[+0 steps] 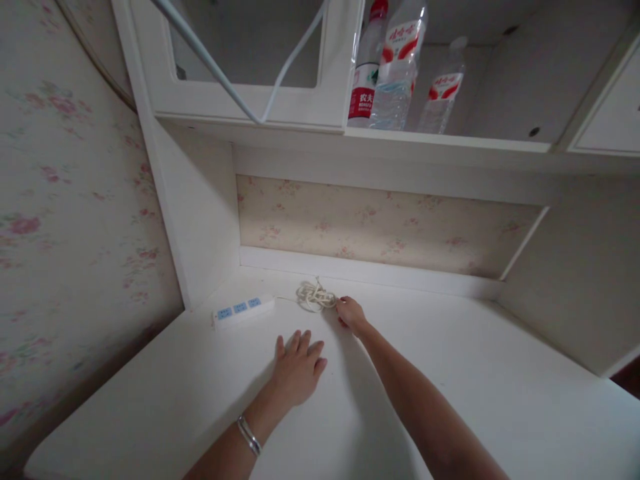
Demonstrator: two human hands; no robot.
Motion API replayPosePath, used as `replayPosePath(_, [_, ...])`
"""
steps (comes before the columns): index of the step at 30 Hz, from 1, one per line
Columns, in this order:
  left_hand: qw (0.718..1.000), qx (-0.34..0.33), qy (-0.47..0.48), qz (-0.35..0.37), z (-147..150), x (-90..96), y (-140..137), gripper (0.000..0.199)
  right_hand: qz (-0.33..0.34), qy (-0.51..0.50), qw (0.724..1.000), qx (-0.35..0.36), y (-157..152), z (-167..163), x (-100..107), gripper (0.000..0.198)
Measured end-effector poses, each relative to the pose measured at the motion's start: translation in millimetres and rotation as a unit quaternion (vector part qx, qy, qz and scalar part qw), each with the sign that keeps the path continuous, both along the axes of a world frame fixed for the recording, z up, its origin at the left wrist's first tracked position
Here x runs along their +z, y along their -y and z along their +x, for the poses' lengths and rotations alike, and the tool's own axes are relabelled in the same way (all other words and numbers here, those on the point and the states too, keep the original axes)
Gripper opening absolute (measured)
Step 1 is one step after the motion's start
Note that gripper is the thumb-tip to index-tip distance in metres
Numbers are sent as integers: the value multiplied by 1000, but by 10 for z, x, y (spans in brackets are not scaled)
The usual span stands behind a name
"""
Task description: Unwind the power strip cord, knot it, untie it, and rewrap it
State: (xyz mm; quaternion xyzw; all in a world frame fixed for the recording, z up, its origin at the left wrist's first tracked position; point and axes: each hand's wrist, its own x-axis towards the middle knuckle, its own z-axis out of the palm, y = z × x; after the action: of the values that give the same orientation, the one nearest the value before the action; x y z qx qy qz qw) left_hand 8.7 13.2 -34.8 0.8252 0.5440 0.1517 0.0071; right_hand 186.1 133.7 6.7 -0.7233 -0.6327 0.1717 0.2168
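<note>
My left hand lies flat on the white desk with its fingers spread, palm down, holding nothing. A silver bangle circles that wrist. Farther back, my right hand is closed at the right end of a bundled white power cord, its fingers pinching the cord there; the fingertips are partly hidden. From the bundle the cord runs left to a white power strip with blue sockets, which rests on the desk near the left side panel.
The white desk meets a low back ledge and side panels. Overhead, a shelf holds a red-capped bottle and two clear plastic bottles. A pale looped cable hangs before the cabinet door. Floral wallpaper covers the left wall.
</note>
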Motion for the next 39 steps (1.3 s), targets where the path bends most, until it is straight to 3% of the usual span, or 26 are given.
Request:
replayPosePath(5, [1000, -1, 6, 14, 6, -24, -2, 47, 9, 8, 1000, -20, -185, -85, -50, 41])
replayPosePath(9, [1000, -1, 4, 16, 2, -31, -6, 46, 43, 25, 999, -17, -163, -107, -67, 35])
replayPosePath(13, [1000, -6, 6, 15, -15, 52, 12, 43, 80, 42, 996, -4, 74, -99, -99, 37])
replayPosePath(20, [998, -29, 53, 14, 53, 308, 87, 30, 161, 35, 986, 12, 851, 29, -258, 39])
replayPosePath(25, [996, -52, 66, 36, 201, 334, 184, 30, 215, -16, 975, 50, 1260, 73, -301, 33])
replayPosePath(32, [999, -36, 17, 3, 289, 265, 142, 32, 245, -47, 961, 119, 1372, 71, -257, 31])
replayPosePath(39, [1000, -1, -14, -12, 291, 318, 57, 31, 231, -42, 965, 112, 1356, 102, -201, 30])
